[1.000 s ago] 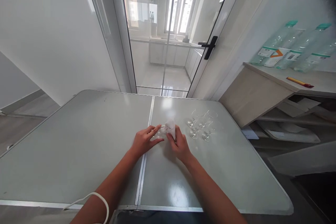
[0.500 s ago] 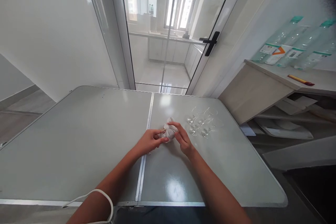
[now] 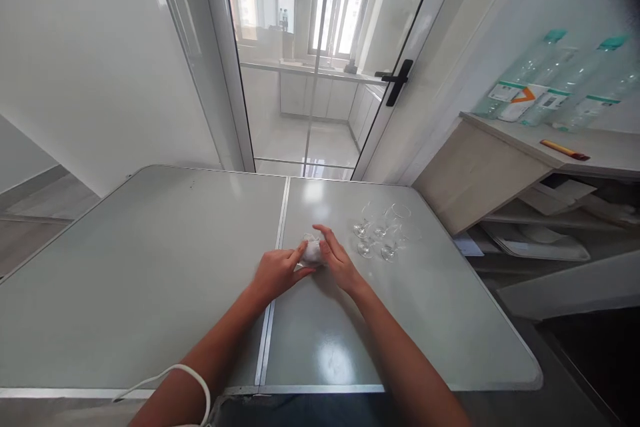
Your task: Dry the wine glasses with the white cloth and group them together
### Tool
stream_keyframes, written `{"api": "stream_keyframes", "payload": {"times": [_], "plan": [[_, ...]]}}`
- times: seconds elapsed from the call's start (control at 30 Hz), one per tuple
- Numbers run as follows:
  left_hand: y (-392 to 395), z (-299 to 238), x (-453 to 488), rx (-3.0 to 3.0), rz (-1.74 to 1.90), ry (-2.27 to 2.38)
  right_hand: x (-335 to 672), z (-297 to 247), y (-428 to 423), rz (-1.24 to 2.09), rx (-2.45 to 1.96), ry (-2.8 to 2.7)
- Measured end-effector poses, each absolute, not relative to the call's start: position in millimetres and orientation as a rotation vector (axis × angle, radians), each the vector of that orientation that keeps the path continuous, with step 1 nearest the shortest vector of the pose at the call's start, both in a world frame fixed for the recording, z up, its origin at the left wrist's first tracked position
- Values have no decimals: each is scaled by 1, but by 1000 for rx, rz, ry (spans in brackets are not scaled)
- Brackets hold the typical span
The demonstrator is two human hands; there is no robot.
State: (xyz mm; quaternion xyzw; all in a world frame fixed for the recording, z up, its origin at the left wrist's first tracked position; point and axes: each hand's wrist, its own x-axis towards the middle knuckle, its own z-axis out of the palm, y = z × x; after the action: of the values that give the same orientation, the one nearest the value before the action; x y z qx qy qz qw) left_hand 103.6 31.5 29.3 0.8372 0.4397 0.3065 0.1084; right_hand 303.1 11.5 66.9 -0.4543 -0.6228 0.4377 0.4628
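Observation:
A bunched white cloth (image 3: 312, 251) sits between my two hands, just right of the table's seam. Along its lower edge shows a thin clear rim, apparently of a glass; most of it is hidden. My left hand (image 3: 280, 271) is closed around the left side, thumb below and a finger pressing on the cloth. From the right, my right hand (image 3: 343, 268) is closed against the cloth, one finger stretched out past its far side. Several clear stemmed glasses (image 3: 388, 253) lie on their sides to the right of my right hand.
The grey-green table (image 3: 200, 227) has a metal seam (image 3: 283, 210) across it. Beyond stands a glass door with a black handle (image 3: 397, 82). At right, a wooden shelf (image 3: 505, 137) carries plastic bottles (image 3: 545, 83) and a yellow-red stick (image 3: 565, 150). A white cord (image 3: 193, 373) loops over my left forearm.
The cloth's upright end has been pressed down into a lower, compact bundle. My right fingers have straightened, and my left finger now pushes on the cloth. The view has shifted slightly.

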Motion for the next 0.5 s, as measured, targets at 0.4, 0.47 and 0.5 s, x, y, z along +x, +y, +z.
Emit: {"api": "stream_keyframes", "payload": {"times": [0.4, 0.47, 0.5], "plan": [[25, 31, 124, 1772, 854, 1051, 315, 69, 13, 1054, -1013, -1389], [26, 27, 124, 1905, 943, 1182, 312, 69, 12, 1047, -1021, -1492], [27, 25, 124, 1987, 992, 1255, 310, 69, 12, 1048, -1020, -1527]]}}
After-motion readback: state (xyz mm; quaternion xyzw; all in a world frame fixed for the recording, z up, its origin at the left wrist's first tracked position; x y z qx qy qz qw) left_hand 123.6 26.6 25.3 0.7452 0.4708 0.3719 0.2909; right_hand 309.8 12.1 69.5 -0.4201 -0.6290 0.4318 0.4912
